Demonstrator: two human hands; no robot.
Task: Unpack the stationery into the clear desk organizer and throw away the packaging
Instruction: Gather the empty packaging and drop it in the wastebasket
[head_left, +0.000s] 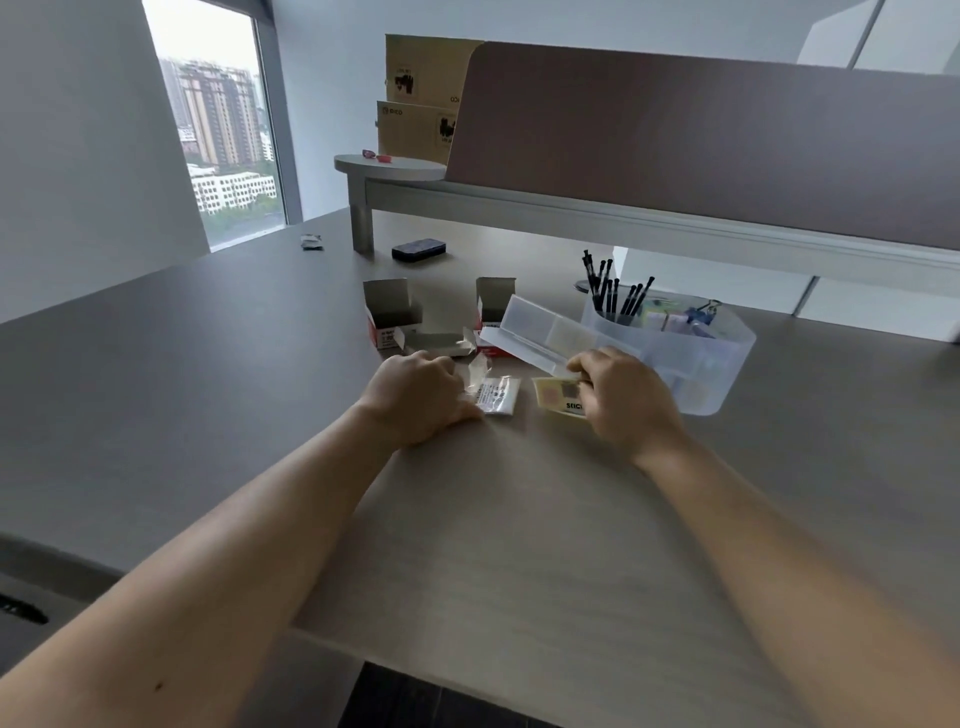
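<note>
Left hand (421, 397) — fingers curled down on a clear plastic wrapper (493, 392) at 12 o'clock on the desk (519, 545). Right hand (626, 397) — pinching a yellow sticky-note pack (558, 400) at 1 o'clock. Advised: keep the wrapper pinned, lift the notes out square. Beyond, at 2 o'clock, the clear desk organizer (722, 364) with black pens (610, 293); at 11 o'clock, opened cartons (395, 317).

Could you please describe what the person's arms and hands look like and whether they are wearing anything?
Both forearms are bare, with no sleeve in view. The left hand and right hand carry no gloves, and no rings, watch or bracelet can be seen.
</note>
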